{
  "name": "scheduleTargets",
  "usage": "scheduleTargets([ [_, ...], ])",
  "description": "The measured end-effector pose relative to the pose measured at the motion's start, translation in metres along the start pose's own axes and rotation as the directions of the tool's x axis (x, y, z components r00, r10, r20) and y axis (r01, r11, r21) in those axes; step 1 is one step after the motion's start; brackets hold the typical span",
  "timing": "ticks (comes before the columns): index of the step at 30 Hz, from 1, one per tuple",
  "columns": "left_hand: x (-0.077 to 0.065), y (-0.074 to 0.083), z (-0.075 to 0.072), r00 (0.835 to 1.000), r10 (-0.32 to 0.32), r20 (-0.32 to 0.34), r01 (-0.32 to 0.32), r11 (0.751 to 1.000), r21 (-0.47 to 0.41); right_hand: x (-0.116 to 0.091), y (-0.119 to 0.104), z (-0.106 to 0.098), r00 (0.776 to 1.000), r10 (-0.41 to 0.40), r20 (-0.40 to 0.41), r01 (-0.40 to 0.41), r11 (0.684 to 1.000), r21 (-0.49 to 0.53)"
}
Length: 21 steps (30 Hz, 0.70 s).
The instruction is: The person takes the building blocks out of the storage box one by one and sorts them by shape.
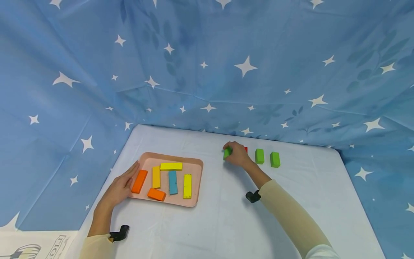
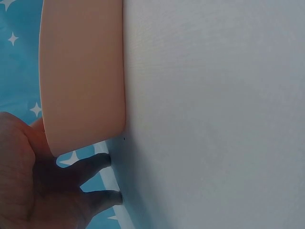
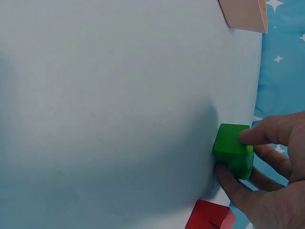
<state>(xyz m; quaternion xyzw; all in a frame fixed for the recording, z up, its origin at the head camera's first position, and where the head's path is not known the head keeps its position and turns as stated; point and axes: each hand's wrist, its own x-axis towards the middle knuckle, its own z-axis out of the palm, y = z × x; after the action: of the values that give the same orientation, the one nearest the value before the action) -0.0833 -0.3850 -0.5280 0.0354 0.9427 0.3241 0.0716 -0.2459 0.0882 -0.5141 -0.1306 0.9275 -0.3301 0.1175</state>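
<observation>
- Pinching a green block between thumb and fingers, the right hand is closed only as far as the block's width allows.
- That green block is near the back edge of the white surface, to the right of the tray and well apart from it; whether its base touches the surface I cannot tell.
- Just beside it, a red block is on the surface, mostly hidden behind the hand in the head view.
- Farther right, a second green block and a third green block stand side by side with a small gap between them.
- The left hand is spread, its fingers extended, and rests against the left side of the pink tray.
- Inside the tray, an orange block lies along the left wall, and a shorter-looking orange block lies near the front.
- Between these and the right wall are an amber block, a yellow block across the back, a blue block and another yellow block.
- Behind the surface hangs a blue cloth with white stars.
</observation>
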Motion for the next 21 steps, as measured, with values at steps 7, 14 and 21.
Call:
scheduleTargets([
  [7,0.000,0.001,0.000,1.000,-0.004,-0.001,0.004,1.000,0.002,0.000,-0.001,0.000,1.000,0.008,0.026,-0.008,1.000,-0.023],
  [14,0.000,0.003,-0.001,1.000,-0.004,0.003,0.004,1.000,0.004,-0.002,-0.009,-0.001,0.998,0.011,0.054,-0.007,0.997,-0.073],
  [21,0.000,0.002,-0.001,1.000,-0.004,0.000,0.004,1.000,0.013,-0.005,-0.027,0.000,0.998,-0.061,-0.017,0.059,0.996,-0.068],
])
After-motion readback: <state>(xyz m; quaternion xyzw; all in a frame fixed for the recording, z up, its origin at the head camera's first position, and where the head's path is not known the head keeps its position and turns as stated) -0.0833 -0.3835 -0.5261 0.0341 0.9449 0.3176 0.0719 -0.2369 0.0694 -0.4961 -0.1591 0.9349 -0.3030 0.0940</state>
